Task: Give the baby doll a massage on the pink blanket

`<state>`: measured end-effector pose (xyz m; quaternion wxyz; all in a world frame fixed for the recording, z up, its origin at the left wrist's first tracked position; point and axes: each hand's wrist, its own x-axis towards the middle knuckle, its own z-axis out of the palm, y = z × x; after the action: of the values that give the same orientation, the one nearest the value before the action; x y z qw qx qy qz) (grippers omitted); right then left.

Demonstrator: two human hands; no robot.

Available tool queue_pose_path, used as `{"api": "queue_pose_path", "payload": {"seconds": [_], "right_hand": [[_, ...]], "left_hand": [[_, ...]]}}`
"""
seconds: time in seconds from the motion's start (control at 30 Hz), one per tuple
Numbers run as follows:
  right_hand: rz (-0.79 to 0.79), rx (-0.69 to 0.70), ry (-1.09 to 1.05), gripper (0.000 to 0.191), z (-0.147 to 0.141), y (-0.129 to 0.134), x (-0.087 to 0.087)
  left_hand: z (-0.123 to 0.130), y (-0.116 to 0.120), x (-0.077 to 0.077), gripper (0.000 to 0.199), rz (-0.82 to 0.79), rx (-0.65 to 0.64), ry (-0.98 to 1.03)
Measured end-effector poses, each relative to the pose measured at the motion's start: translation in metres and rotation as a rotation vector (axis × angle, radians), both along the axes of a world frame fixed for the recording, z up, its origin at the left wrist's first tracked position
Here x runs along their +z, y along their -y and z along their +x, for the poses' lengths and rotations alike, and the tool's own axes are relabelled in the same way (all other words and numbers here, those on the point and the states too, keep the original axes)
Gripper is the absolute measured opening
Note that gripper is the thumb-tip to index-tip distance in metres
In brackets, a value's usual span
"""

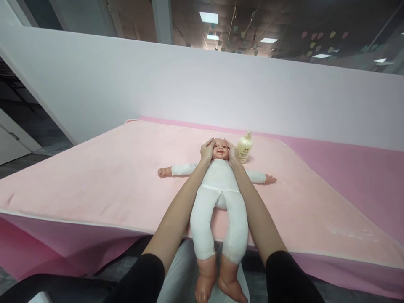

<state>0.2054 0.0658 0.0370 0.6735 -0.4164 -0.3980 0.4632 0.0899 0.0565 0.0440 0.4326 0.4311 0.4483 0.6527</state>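
A baby doll with a white cloth body lies on its back on a pink blanket. Its head points away from me, its arms are spread, and its feet hang past the near edge. My left hand cups the left side of the doll's head, fingertips at the temple. On the opposite side, my right hand cups the head in the same way, with the fingers toward the forehead. Just right of my right hand stands a pale yellow pump bottle, upright on the blanket.
Behind the blanket rises a white partition, with a dark glass pane above it showing reflected ceiling lights. A pink surface shows beyond the blanket on the right. My lap is under the doll's feet.
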Motion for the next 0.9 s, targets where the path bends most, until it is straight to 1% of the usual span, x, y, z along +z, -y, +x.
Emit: {"api": "queue_pose_path", "payload": {"seconds": [0.07,0.13,0.2,0.3,0.4,0.53,0.63,0.73,0.83,0.9], "right_hand": [[0.021,-0.005,0.017,0.035,-0.002,0.003,0.001],[0.037,0.0,0.049,0.041,-0.002,0.005,0.001],[0.032,0.014,0.055,0.044,-0.001,0.005,0.0],[0.009,0.019,0.034,0.039,0.002,-0.002,-0.005],[0.013,0.003,0.026,0.037,0.004,-0.011,-0.012],[0.059,0.009,0.033,0.047,0.004,-0.014,-0.017],[0.063,0.004,0.048,0.051,0.003,-0.006,-0.013],[0.018,-0.001,0.053,0.055,0.001,0.004,-0.005],[0.0,-0.013,0.032,0.047,-0.001,0.008,0.002],[-0.028,-0.017,0.005,0.04,-0.001,0.006,0.004]], "left_hand": [[-0.001,0.002,-0.001,0.043,0.012,-0.004,-0.032],[-0.001,0.001,-0.002,0.048,0.017,-0.005,-0.058],[-0.001,-0.001,-0.004,0.047,0.011,-0.014,-0.048],[0.0,-0.007,-0.006,0.039,-0.003,-0.024,0.006],[-0.001,-0.007,-0.007,0.035,-0.009,-0.025,0.104],[-0.007,0.001,-0.006,0.036,-0.046,-0.086,0.222],[-0.01,0.006,-0.006,0.041,-0.022,-0.113,0.211],[-0.008,0.003,-0.007,0.046,-0.03,-0.089,0.137],[-0.003,-0.006,-0.008,0.052,-0.077,-0.045,0.058],[0.0,-0.012,-0.008,0.05,-0.095,-0.043,0.044]]}}
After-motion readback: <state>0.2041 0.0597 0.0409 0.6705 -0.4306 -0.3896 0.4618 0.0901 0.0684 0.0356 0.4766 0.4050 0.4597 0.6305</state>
